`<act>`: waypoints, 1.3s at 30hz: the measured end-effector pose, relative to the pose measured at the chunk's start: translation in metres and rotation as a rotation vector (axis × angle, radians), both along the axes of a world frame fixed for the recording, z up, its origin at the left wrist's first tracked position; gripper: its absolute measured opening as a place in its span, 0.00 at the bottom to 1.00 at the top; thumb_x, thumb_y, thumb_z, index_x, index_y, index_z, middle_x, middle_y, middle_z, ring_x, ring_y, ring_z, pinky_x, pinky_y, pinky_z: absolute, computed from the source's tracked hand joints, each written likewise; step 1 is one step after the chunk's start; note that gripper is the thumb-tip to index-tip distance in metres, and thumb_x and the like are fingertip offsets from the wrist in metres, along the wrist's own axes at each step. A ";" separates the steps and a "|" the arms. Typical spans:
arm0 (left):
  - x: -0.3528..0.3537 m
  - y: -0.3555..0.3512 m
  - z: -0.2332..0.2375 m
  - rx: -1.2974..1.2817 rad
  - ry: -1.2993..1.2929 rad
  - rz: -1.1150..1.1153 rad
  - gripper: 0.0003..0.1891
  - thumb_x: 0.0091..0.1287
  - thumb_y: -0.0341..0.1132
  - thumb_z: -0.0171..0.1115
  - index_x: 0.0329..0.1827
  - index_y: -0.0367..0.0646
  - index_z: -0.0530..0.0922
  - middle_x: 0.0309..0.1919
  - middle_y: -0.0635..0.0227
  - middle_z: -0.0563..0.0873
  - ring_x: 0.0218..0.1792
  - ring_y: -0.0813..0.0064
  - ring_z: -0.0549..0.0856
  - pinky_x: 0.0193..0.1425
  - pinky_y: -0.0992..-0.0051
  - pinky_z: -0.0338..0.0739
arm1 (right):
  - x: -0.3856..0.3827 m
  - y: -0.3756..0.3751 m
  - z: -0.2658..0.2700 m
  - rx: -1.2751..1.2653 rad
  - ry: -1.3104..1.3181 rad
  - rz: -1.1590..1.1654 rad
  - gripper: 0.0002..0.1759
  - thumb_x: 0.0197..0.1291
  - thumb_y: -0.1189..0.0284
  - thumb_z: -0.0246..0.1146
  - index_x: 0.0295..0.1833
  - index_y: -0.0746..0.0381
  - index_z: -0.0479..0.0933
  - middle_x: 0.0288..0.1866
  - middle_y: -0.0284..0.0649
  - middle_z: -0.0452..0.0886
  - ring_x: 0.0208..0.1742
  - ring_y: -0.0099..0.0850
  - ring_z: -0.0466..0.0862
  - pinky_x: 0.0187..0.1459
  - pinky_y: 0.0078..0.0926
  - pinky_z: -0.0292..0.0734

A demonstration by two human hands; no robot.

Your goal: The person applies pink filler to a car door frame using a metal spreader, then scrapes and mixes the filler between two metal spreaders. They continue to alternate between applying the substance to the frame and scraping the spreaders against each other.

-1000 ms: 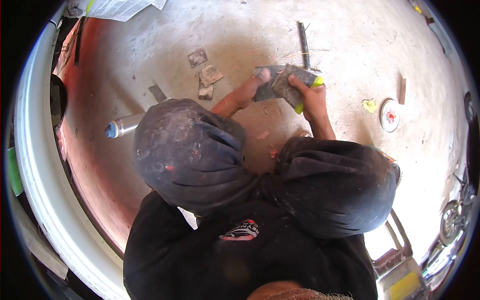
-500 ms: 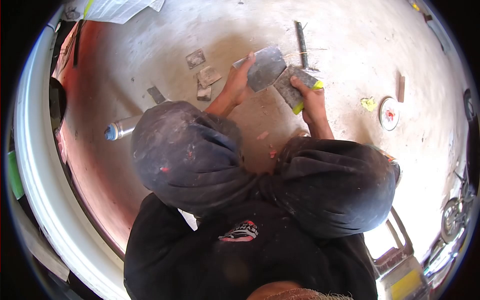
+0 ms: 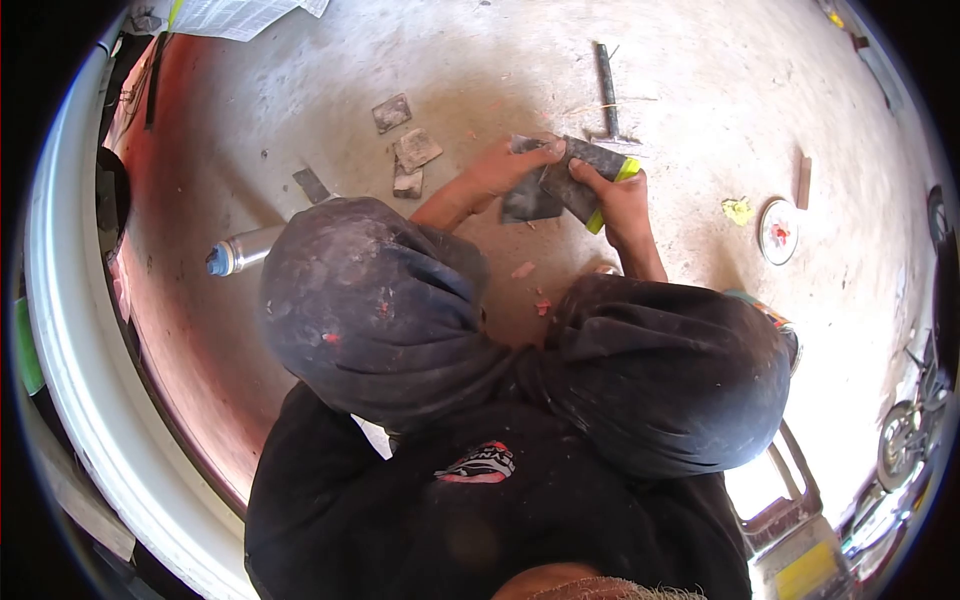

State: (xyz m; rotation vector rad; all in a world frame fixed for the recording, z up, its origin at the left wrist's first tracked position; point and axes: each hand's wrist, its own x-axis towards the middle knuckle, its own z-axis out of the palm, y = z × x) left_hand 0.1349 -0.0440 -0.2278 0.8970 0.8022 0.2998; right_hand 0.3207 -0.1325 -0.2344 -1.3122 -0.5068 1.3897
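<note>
My right hand (image 3: 625, 208) grips a flat block (image 3: 575, 198) that has bright yellow-green edges and a dark grey face, its thumb lying across that face. At the block's left side, my left hand (image 3: 508, 168) pinches a dark grey sheet that looks like sandpaper (image 3: 532, 198). The left fingertips reach the block's upper left corner, and the sheet hangs below them, overlapping the block's left edge. How the sheet's upper part lies against the block is hard to make out. Both hands are held above the floor, beyond my knees.
Worn sandpaper pieces (image 3: 415, 150) lie on the concrete floor left of my hands. A hammer-like tool (image 3: 607, 90) lies ahead. A round lid (image 3: 779, 231) with red residue is at right, near a yellow scrap (image 3: 738, 210). A blue-capped bottle (image 3: 240, 252) lies by my left knee.
My left hand has turned and moved right to the block's upper corner. The sandpaper has swung from flat and raised to hanging lower, overlapping the block. My right hand stays nearly in place.
</note>
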 end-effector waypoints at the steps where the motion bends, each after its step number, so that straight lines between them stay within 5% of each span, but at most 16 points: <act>1: 0.005 -0.008 0.000 0.013 -0.042 0.030 0.22 0.72 0.43 0.72 0.63 0.41 0.81 0.51 0.71 0.88 0.51 0.81 0.85 0.56 0.74 0.82 | -0.003 -0.001 -0.001 -0.013 0.008 0.024 0.13 0.61 0.77 0.76 0.49 0.71 0.87 0.42 0.42 0.91 0.40 0.27 0.90 0.44 0.26 0.87; 8: 0.004 -0.018 0.002 0.163 -0.115 -0.053 0.26 0.67 0.48 0.78 0.61 0.41 0.82 0.50 0.73 0.88 0.52 0.79 0.84 0.58 0.74 0.80 | -0.014 0.000 0.021 0.027 -0.332 0.179 0.16 0.61 0.71 0.76 0.52 0.70 0.87 0.42 0.40 0.92 0.40 0.24 0.89 0.43 0.25 0.84; 14: 0.002 -0.028 -0.012 0.099 -0.070 -0.040 0.26 0.69 0.50 0.75 0.64 0.43 0.82 0.52 0.73 0.88 0.53 0.80 0.83 0.61 0.72 0.79 | -0.017 0.001 0.019 0.129 -0.344 0.324 0.15 0.61 0.72 0.76 0.50 0.70 0.87 0.41 0.39 0.92 0.41 0.23 0.88 0.43 0.25 0.84; 21: -0.001 -0.010 -0.010 0.244 -0.170 0.048 0.28 0.68 0.52 0.76 0.62 0.42 0.83 0.53 0.71 0.88 0.55 0.79 0.84 0.61 0.72 0.78 | -0.006 0.007 -0.002 0.072 -0.052 -0.004 0.16 0.59 0.70 0.77 0.47 0.71 0.87 0.40 0.40 0.92 0.37 0.26 0.89 0.39 0.28 0.84; 24: 0.002 -0.013 -0.005 0.143 -0.064 -0.055 0.28 0.67 0.51 0.77 0.62 0.41 0.82 0.53 0.71 0.88 0.56 0.78 0.83 0.63 0.71 0.78 | -0.013 -0.001 -0.004 0.040 -0.469 0.070 0.15 0.59 0.71 0.76 0.46 0.70 0.88 0.38 0.42 0.91 0.37 0.27 0.90 0.40 0.29 0.84; 28: 0.001 -0.020 -0.015 0.306 -0.091 -0.160 0.29 0.66 0.48 0.79 0.64 0.41 0.81 0.53 0.71 0.88 0.57 0.78 0.83 0.65 0.70 0.77 | -0.006 -0.001 0.005 -0.020 -0.525 0.241 0.14 0.59 0.70 0.75 0.46 0.69 0.88 0.37 0.43 0.92 0.37 0.28 0.91 0.39 0.27 0.84; 39: -0.005 -0.020 -0.007 0.157 -0.034 -0.221 0.33 0.65 0.52 0.78 0.66 0.41 0.80 0.54 0.72 0.87 0.57 0.78 0.83 0.65 0.70 0.78 | -0.018 -0.001 0.002 0.068 -0.227 0.268 0.17 0.58 0.71 0.77 0.50 0.69 0.88 0.40 0.38 0.91 0.37 0.23 0.87 0.41 0.25 0.83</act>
